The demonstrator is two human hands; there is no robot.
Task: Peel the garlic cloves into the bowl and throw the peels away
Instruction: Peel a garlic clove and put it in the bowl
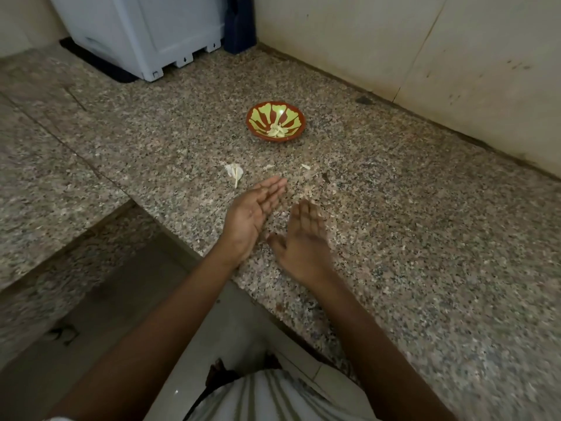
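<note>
The speckled granite worktop (pixel 394 238) carried a red-and-green bowl (pixel 258 118) near the wall, a pale garlic peel (pixel 234 171) with smaller scraps (pixel 306 166) nearer its front edge, and a grey box (pixel 145 31) at the back.

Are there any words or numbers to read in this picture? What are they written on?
There are no words, brands or numbers that can be read.
Grey appliance: two tiny dark marks on its feet look like arrows, and a faint patch on its left side is too blurred to read.
Bowl: it has only a red and green pattern, with no writing.
</note>
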